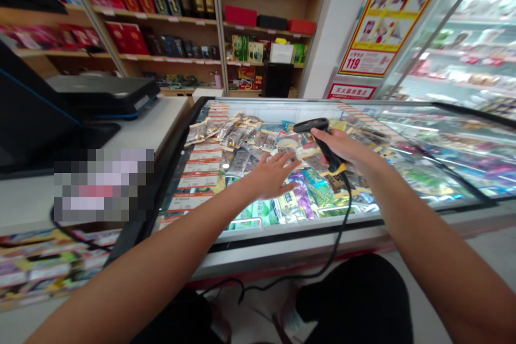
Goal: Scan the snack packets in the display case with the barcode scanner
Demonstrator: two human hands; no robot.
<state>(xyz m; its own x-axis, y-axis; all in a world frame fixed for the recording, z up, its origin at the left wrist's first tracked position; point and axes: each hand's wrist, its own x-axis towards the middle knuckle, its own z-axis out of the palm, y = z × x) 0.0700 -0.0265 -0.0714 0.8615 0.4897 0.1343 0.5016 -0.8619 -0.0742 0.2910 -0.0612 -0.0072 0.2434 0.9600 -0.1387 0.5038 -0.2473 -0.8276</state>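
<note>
Glass-top freezer [274,253]: L grip [273,176], fingers apart, over pkts [265,140]; R grip [345,148] clamped on corded scanner [309,125].

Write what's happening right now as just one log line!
left hand: open over packets, contact unclear | right hand: gripping handheld scanner | packets: spread on glass-topped case

A narrow gap separates the left hand [278,174] from the scanner [329,156] above the packets [242,137]; the cable [349,193] crosses the case's front edge, the monitor [32,107] blocks far left.
</note>
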